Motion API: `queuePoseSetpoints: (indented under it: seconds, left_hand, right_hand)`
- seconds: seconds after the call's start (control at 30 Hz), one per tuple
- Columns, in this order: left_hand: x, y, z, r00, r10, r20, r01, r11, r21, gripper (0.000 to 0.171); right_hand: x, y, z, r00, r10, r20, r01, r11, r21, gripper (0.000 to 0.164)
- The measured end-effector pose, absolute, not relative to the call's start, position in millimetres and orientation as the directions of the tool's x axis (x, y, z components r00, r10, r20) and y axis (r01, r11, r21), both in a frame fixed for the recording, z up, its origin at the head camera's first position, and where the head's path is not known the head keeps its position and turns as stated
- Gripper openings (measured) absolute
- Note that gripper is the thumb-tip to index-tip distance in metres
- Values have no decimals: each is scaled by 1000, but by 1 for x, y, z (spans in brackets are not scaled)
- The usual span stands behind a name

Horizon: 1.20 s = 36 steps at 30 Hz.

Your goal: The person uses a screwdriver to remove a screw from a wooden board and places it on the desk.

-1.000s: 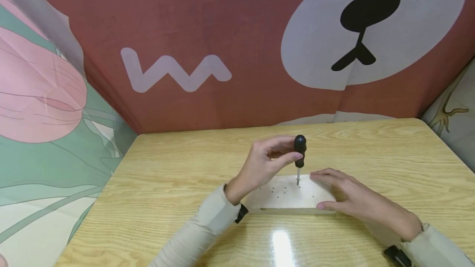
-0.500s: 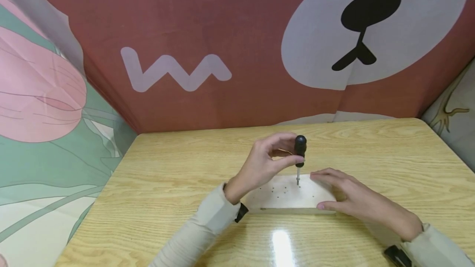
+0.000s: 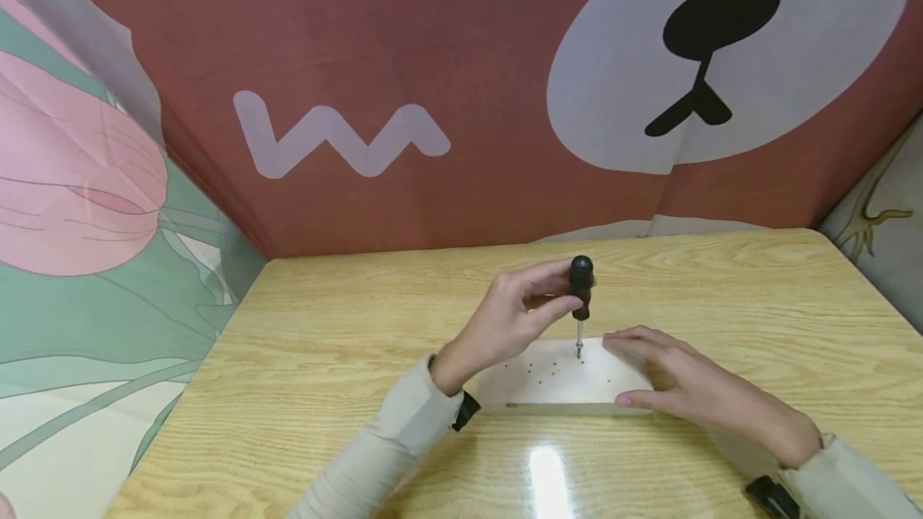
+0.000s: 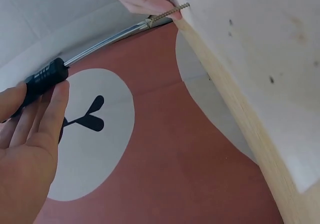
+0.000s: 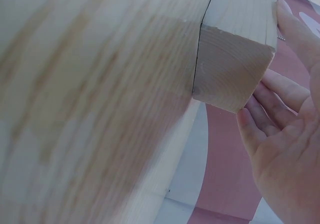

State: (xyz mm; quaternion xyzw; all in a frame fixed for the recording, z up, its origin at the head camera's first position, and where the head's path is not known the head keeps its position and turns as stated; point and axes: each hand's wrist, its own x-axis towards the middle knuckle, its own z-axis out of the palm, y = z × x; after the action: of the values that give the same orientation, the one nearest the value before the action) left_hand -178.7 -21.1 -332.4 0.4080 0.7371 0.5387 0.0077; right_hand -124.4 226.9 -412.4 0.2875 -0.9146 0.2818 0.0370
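My left hand [image 3: 505,323] pinches the black handle of a screwdriver [image 3: 581,283] held almost upright over a pale wooden block [image 3: 570,387]. In the left wrist view, the screwdriver's shaft [image 4: 107,44] meets the head of a threaded screw [image 4: 172,13]. The screw's point is at the block's top face, with most of its thread showing. Several small dark holes mark that face. My right hand [image 3: 685,379] grips the block's right end, thumb on the near side and fingers at the far side. The right wrist view shows the block's square end [image 5: 230,69] beside the fingers.
The block lies on a wood-grain table [image 3: 346,327]. A printed cloth [image 3: 404,207] with a cartoon animal hangs behind the table's back edge. Another cloth [image 3: 94,327] with a flower print hangs at the left. Dark straps are on both wrists.
The screwdriver's handle has risen slightly and shifted a touch left, with the left thumb moving along. The right hand and the block stay in place.
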Motion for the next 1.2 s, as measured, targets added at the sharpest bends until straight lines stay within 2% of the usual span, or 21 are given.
queuePoseSetpoints:
  seconds: [0.17, 0.4, 0.6, 0.9, 1.2]
  left_hand:
    - [-180, -19, -332, -674, 590, 445, 576, 42, 816, 40]
    - [-181, -20, -335, -632, 581, 513, 641, 19, 768, 36]
    - [-181, -20, -333, -629, 600, 494, 623, 8, 782, 40]
    - [-180, -21, -331, -656, 598, 460, 601, 45, 798, 38]
    - [-180, -20, -334, -635, 590, 499, 630, 22, 776, 37]
  right_hand:
    - [-125, 227, -412, -828, -511, 230, -553, 675, -488, 64]
    - [-125, 227, -412, -829, -506, 238, -553, 674, -490, 65]
    - [-125, 226, -411, -828, -505, 242, -554, 671, -493, 66]
    - [-125, 225, -411, -835, -501, 228, -542, 679, -495, 65]
    - [-126, 227, -411, -812, -528, 250, -579, 671, -463, 66]
